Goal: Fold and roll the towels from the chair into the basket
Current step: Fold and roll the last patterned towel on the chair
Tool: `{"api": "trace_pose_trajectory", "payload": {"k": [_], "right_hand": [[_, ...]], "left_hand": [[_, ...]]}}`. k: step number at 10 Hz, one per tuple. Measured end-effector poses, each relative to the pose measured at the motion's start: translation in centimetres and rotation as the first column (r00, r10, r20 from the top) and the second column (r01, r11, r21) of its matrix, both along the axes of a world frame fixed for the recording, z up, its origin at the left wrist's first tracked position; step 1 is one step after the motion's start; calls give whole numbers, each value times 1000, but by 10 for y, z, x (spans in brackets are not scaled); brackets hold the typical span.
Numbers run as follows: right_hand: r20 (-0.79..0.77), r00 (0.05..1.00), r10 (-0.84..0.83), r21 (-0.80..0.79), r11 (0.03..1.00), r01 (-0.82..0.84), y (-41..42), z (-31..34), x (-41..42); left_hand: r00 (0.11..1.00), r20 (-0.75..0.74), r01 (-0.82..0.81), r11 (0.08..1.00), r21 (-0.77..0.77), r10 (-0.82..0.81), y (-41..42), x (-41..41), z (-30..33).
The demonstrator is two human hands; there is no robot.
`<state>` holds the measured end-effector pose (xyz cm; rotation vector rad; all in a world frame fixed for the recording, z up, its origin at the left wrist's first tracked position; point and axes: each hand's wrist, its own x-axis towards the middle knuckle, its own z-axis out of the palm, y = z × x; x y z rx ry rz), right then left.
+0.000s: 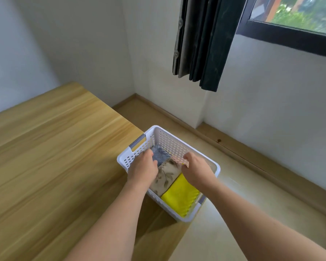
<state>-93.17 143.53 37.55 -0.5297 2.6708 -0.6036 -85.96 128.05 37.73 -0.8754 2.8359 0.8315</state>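
Three rolls lie side by side in the basket point(179, 144): a blue towel point(159, 153) at its far end, a leaf-print towel point(167, 176) in the middle, a yellow towel point(181, 196) at the near end. The step looks like tucking them in; next likely calls for letting go. The left hand point(142, 169) and right hand point(195, 169) reach down inside, fingers curled onto the leaf-print roll's ends.

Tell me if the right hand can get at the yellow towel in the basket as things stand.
Probably yes: the yellow towel lies uncovered in the basket, just below the right hand, with nothing over it.
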Motion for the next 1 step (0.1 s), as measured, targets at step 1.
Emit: {"api": "trace_pose_trajectory", "payload": {"k": [1], "right_hand": [[-61, 998, -31, -63, 998, 27, 20, 33, 24]], "left_hand": [[988, -142, 45, 996, -74, -56, 5, 34, 16]]}}
